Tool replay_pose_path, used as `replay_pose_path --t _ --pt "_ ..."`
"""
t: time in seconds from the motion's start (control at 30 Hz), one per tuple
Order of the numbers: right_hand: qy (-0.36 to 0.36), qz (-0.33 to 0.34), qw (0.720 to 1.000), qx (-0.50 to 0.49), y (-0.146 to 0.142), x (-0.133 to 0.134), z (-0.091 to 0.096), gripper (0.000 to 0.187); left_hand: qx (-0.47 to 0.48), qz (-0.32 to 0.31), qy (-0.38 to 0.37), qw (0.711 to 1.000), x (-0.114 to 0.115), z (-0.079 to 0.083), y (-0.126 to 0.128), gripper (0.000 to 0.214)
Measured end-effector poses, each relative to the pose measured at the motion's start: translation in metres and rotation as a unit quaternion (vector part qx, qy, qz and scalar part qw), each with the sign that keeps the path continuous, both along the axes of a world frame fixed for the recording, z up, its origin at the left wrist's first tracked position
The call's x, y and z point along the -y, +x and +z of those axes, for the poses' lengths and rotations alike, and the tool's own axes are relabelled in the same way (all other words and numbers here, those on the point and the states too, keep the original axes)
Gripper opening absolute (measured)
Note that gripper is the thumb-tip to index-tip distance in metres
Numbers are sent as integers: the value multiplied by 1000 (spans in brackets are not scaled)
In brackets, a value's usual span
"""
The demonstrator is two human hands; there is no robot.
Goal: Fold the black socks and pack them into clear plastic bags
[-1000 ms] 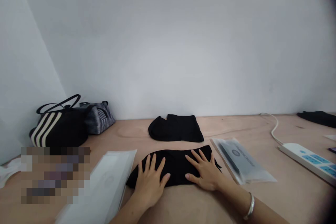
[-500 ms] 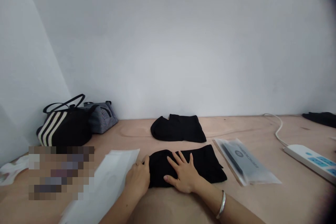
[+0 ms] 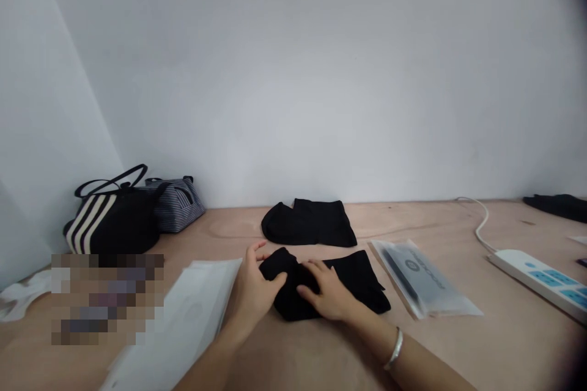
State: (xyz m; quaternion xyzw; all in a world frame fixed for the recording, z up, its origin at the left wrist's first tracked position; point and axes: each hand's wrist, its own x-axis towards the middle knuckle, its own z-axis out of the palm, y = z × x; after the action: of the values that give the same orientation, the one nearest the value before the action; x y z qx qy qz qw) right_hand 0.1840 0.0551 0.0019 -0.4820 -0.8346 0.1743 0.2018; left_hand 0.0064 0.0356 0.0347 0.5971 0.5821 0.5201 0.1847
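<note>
Head view: black cloth garment (image 3: 355, 275) lies on the plywood worktop (image 3: 458, 342) directly before the wearer, its left end doubled up into a raised fold. Left hand (image 3: 254, 284) cups that fold, fingers curled and pinching the cloth against the thumb; right hand (image 3: 328, 296) presses on the garment's middle, fingers slightly bent. Second folded black garment (image 3: 307, 226) lies beyond, between clear plastic bag (image 3: 424, 278) and white flat packet (image 3: 183, 311).
</note>
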Motion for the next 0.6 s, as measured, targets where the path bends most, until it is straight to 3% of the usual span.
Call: replay_pose_path --t 0.13,0.27,0.43,0.6 --pt "103 -144 984 26 46 -3 8 28 -17 -83 25 996 -8 -12 30 48" --pt "105 -265 951 117 82 1 6 39 -108 -138 36 984 -8 -25 52 34" --pt "31 -258 961 98 96 3 -10 61 -234 -234 42 943 4 -33 71 37" --pt "-39 -285 958 -13 100 -5 -19 75 -441 -193 76 873 22 -33 61 55"
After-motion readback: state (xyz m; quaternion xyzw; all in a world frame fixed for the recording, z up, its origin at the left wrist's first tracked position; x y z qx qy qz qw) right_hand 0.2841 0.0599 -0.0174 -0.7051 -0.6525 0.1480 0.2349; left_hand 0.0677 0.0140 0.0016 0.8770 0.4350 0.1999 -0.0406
